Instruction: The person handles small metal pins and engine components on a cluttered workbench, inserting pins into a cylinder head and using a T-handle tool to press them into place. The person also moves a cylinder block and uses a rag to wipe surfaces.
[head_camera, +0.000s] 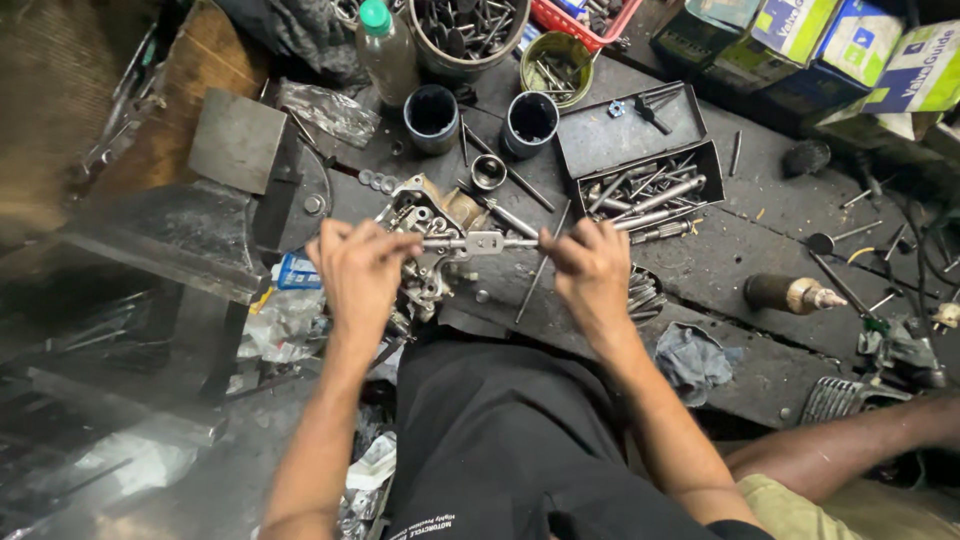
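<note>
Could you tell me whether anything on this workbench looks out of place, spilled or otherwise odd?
Mostly clutter. Loose metal rods lie scattered over the dark bench beside the open metal box rather than in it, and a crumpled rag sits at the bench edge. Both hands, left hand and right hand, grip a two-handled wrench evenly; nothing looks damaged.

Two dark cylindrical sleeves (432, 117) (531, 122), one green-capped bottle (386, 52), one open metal toolbox (640, 150).

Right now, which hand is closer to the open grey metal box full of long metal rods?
Right. The right hand grips one end of the T-shaped metal tool, just below-left of the grey metal box. The left hand holds the other end, farther away.
</note>
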